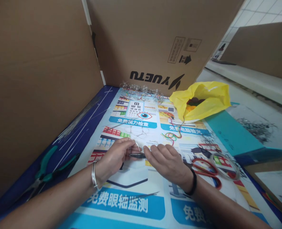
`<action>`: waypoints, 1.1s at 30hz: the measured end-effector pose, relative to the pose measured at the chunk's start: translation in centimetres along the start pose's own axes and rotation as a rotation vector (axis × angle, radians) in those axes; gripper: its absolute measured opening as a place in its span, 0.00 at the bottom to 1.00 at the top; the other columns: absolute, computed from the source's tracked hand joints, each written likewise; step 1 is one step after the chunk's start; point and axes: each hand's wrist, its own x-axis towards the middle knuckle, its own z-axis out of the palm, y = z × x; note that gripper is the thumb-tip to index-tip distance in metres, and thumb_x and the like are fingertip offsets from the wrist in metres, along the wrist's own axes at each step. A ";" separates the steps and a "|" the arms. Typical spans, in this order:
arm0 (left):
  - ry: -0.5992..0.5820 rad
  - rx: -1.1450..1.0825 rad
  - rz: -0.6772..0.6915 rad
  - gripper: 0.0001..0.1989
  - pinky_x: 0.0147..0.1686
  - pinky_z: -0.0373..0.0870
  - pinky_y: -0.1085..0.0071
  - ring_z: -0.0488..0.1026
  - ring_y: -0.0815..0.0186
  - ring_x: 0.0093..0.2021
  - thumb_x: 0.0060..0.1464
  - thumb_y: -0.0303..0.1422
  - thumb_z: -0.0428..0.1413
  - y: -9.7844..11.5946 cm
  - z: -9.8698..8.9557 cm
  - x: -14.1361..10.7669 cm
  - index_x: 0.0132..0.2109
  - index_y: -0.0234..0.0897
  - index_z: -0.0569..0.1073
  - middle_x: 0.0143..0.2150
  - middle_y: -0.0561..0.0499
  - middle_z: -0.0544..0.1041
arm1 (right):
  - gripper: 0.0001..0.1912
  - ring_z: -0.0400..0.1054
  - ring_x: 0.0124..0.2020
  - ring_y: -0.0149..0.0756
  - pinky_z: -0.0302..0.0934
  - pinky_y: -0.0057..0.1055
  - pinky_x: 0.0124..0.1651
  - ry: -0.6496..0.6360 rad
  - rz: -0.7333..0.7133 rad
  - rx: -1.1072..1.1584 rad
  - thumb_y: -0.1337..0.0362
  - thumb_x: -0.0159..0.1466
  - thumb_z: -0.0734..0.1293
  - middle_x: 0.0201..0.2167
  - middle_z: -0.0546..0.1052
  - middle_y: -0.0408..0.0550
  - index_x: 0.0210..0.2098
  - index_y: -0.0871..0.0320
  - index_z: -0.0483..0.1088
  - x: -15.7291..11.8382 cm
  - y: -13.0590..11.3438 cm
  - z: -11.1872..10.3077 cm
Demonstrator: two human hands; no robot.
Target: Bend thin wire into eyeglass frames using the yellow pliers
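Note:
Near the centre, my left hand (118,156), with a silver bangle at the wrist, pinches a thin bent silver wire (137,145). My right hand (166,160), wearing a black band, is wrapped round a dark tool (139,155) whose tip reaches the wire between the hands. Most of the tool is hidden in the right palm. Both hands are over a printed poster (128,189). Loose wires (141,194) lie on the poster below them. Above the right hand are red, green and yellow cords (173,136).
Green-handled pliers (45,168) and straight wires (71,125) lie left. Cardboard walls (141,38) stand behind and left. A tangle of wire pieces (143,92) lies at the back. A yellow bag (207,95), red-handled scissors (206,168) and a clear round roll (224,165) are right.

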 end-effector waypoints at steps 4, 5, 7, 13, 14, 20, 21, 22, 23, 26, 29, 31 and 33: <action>0.004 -0.016 0.005 0.09 0.34 0.74 0.64 0.75 0.62 0.32 0.45 0.35 0.60 -0.1 0.1 0.0 0.28 0.35 0.68 0.27 0.50 0.76 | 0.14 0.61 0.38 0.37 0.52 0.37 0.40 0.003 0.002 0.036 0.72 0.64 0.58 0.38 0.72 0.50 0.48 0.62 0.66 0.0 0.0 0.1; 0.006 -0.014 0.005 0.09 0.33 0.74 0.64 0.75 0.62 0.33 0.46 0.34 0.60 -0.1 0.1 0.0 0.28 0.35 0.68 0.26 0.50 0.76 | 0.14 0.61 0.38 0.37 0.52 0.37 0.40 0.003 0.002 0.032 0.71 0.64 0.57 0.37 0.72 0.50 0.48 0.62 0.66 0.0 0.0 0.1; 0.005 -0.009 0.001 0.08 0.34 0.74 0.64 0.75 0.62 0.33 0.47 0.33 0.59 -0.1 0.1 0.0 0.29 0.35 0.68 0.27 0.50 0.76 | 0.14 0.61 0.38 0.38 0.52 0.37 0.40 0.000 0.001 0.014 0.71 0.64 0.57 0.38 0.72 0.49 0.49 0.61 0.66 0.0 0.0 0.1; -0.013 -0.017 0.006 0.08 0.35 0.74 0.62 0.75 0.62 0.34 0.48 0.33 0.59 -0.2 -0.1 0.1 0.28 0.35 0.68 0.28 0.49 0.76 | 0.15 0.61 0.38 0.39 0.52 0.38 0.41 0.000 -0.008 0.001 0.70 0.64 0.58 0.38 0.72 0.49 0.49 0.62 0.66 -0.1 0.0 0.1; -0.020 -0.018 0.010 0.07 0.36 0.74 0.63 0.75 0.62 0.34 0.48 0.33 0.59 -0.2 -0.2 0.2 0.28 0.35 0.68 0.28 0.49 0.76 | 0.15 0.61 0.38 0.39 0.53 0.38 0.41 0.003 -0.010 0.002 0.70 0.64 0.58 0.38 0.72 0.49 0.49 0.62 0.66 -0.1 0.0 0.1; -0.006 -0.018 -0.007 0.07 0.35 0.75 0.61 0.75 0.62 0.33 0.48 0.33 0.59 -0.4 -0.2 0.3 0.28 0.35 0.68 0.28 0.48 0.76 | 0.14 0.62 0.37 0.37 0.52 0.38 0.41 0.007 -0.003 0.044 0.71 0.64 0.58 0.37 0.71 0.51 0.48 0.63 0.66 0.1 0.0 0.0; -0.003 -0.019 -0.010 0.07 0.35 0.75 0.61 0.75 0.61 0.34 0.47 0.33 0.59 -0.4 -0.1 0.3 0.28 0.35 0.68 0.27 0.48 0.76 | 0.14 0.62 0.37 0.38 0.52 0.38 0.40 0.008 -0.001 0.048 0.71 0.64 0.58 0.37 0.71 0.51 0.48 0.63 0.66 0.1 0.0 0.0; -0.006 -0.023 -0.009 0.07 0.35 0.75 0.60 0.75 0.61 0.34 0.47 0.32 0.59 -0.4 -0.1 0.2 0.28 0.35 0.68 0.27 0.49 0.76 | 0.14 0.62 0.37 0.38 0.52 0.38 0.40 0.007 0.002 0.048 0.71 0.64 0.58 0.37 0.71 0.51 0.48 0.63 0.66 0.0 -0.1 0.0; -0.008 -0.027 -0.006 0.07 0.35 0.75 0.60 0.75 0.62 0.34 0.48 0.32 0.59 -0.3 -0.1 0.2 0.28 0.35 0.68 0.27 0.49 0.76 | 0.14 0.62 0.37 0.38 0.52 0.38 0.41 0.004 0.003 0.047 0.71 0.64 0.58 0.37 0.71 0.51 0.48 0.63 0.66 0.0 -0.1 0.0; -0.003 -0.030 -0.008 0.07 0.34 0.75 0.62 0.75 0.62 0.33 0.48 0.32 0.59 -0.2 0.0 0.1 0.28 0.35 0.68 0.27 0.49 0.75 | 0.15 0.62 0.38 0.39 0.52 0.39 0.41 -0.004 0.007 0.044 0.71 0.64 0.58 0.38 0.71 0.52 0.49 0.64 0.66 -0.1 -0.2 0.1; 0.005 -0.036 -0.013 0.07 0.34 0.75 0.63 0.75 0.62 0.33 0.47 0.31 0.59 -0.2 0.1 0.0 0.27 0.35 0.67 0.27 0.49 0.75 | 0.15 0.62 0.39 0.38 0.52 0.39 0.42 -0.001 0.015 0.051 0.72 0.64 0.57 0.38 0.71 0.52 0.49 0.63 0.65 -0.1 -0.2 0.1; 0.003 -0.044 -0.008 0.08 0.34 0.75 0.62 0.75 0.62 0.33 0.46 0.31 0.59 -0.2 0.1 0.1 0.27 0.35 0.67 0.27 0.49 0.75 | 0.15 0.62 0.38 0.38 0.52 0.38 0.41 0.000 0.018 0.057 0.72 0.64 0.57 0.38 0.71 0.51 0.49 0.63 0.65 -0.1 -0.2 0.2; -0.003 -0.046 -0.008 0.08 0.34 0.75 0.62 0.74 0.62 0.33 0.47 0.31 0.59 -0.2 0.1 0.1 0.27 0.35 0.67 0.27 0.49 0.75 | 0.14 0.62 0.37 0.38 0.52 0.38 0.41 -0.003 0.017 0.059 0.72 0.64 0.57 0.38 0.71 0.51 0.49 0.63 0.66 -0.1 -0.2 0.2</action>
